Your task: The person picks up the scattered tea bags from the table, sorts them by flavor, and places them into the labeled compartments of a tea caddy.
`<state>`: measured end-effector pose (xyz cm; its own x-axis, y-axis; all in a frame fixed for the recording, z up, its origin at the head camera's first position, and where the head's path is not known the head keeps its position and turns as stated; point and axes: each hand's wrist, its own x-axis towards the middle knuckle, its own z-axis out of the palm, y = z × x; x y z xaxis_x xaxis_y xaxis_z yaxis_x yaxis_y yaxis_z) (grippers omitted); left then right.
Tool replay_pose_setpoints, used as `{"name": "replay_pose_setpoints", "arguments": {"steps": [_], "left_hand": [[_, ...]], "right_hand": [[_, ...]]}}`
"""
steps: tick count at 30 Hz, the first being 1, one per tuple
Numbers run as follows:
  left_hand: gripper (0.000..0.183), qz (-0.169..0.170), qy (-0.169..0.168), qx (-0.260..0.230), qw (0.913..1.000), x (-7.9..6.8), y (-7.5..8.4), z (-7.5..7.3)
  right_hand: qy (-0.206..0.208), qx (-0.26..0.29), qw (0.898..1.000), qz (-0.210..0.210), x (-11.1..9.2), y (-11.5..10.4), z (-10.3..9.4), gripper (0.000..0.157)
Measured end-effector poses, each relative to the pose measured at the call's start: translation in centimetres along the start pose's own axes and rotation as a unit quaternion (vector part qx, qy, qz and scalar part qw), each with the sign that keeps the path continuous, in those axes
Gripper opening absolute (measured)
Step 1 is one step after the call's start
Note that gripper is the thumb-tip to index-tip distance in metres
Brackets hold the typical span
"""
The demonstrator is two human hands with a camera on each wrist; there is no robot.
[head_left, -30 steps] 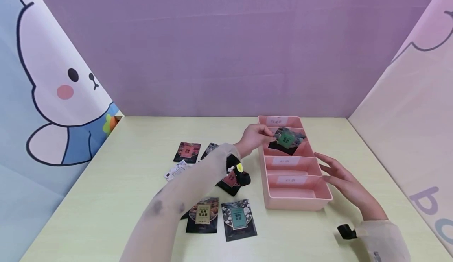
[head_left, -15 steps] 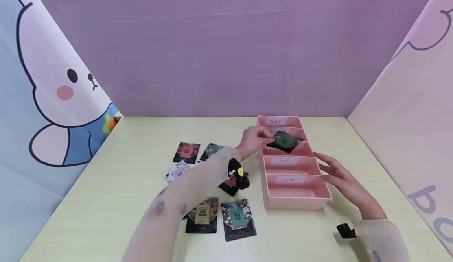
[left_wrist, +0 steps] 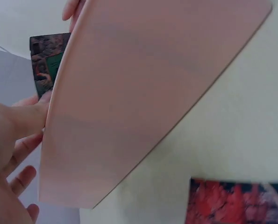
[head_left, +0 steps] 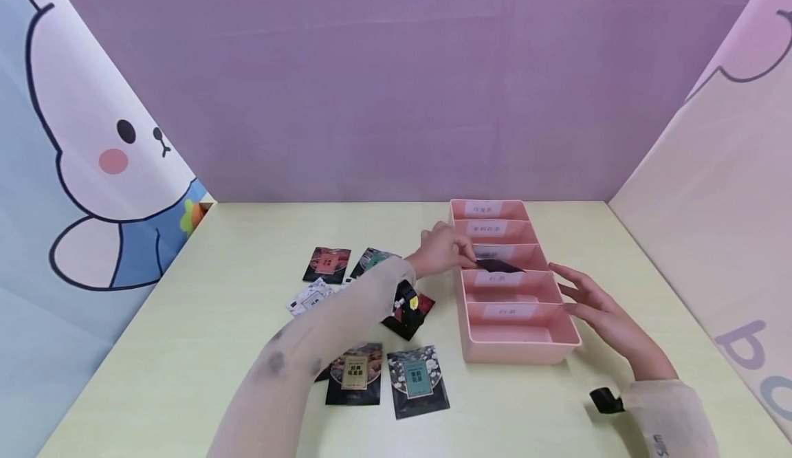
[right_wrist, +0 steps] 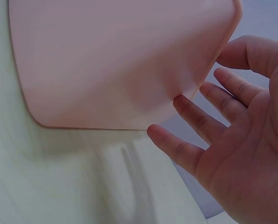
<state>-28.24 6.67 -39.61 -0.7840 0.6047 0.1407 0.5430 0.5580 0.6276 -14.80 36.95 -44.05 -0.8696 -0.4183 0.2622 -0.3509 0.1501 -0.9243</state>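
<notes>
My left hand point(head_left: 442, 248) pinches a dark tea sachet point(head_left: 498, 266) by its edge over the third compartment from the back of a pink divided box point(head_left: 526, 355). In the left wrist view the sachet point(left_wrist: 47, 60), with a green label, sticks up past the box's rim, partly hidden by the box wall. My right hand point(head_left: 597, 317) has its fingers spread, fingertips at the box's right side. The right wrist view shows those fingers point(right_wrist: 190, 149) extended beside the pink wall, holding nothing.
Several sachets lie left of the box: a red-labelled one point(head_left: 327, 265), a white one point(head_left: 309, 297), a yellow-labelled one point(head_left: 354, 375) and a teal-labelled one point(head_left: 418, 382). Others sit partly under my left forearm. White labels mark the box's compartments.
My left hand has lowered the sachet and tilted it toward me, so its green label no longer shows in the head view. The right hand stays at the box's side.
</notes>
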Motion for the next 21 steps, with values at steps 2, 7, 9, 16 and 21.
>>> {"name": "replay_pose_setpoints", "arguments": {"steps": [2,7,9,16,21], "left_hand": [[0.009,-0.006,-0.015,0.032,0.9994,0.1,0.0,-0.2],[0.007,0.028,-0.045,0.163,0.9853,0.8,0.5,-0.5],[0.006,0.063,-0.049,0.23,0.9699,1.1,0.9,-0.5],[0.011,0.146,-0.06,0.385,0.9093,1.3,2.6,-1.0],[0.017,0.193,-0.063,0.425,0.8821,0.8,3.4,-1.1]], "right_hand": [[0.0,0.0,1.0,0.003,0.0,0.0,0.0,0.058],[0.001,-0.004,1.0,0.009,-0.1,-0.1,0.0,0.058],[0.002,-0.005,1.0,0.009,-0.1,-0.1,0.0,0.058],[0.003,-0.002,1.0,0.006,0.0,-0.2,0.0,0.058],[-0.001,-0.004,1.0,0.005,-0.1,-0.2,0.0,0.058]]}}
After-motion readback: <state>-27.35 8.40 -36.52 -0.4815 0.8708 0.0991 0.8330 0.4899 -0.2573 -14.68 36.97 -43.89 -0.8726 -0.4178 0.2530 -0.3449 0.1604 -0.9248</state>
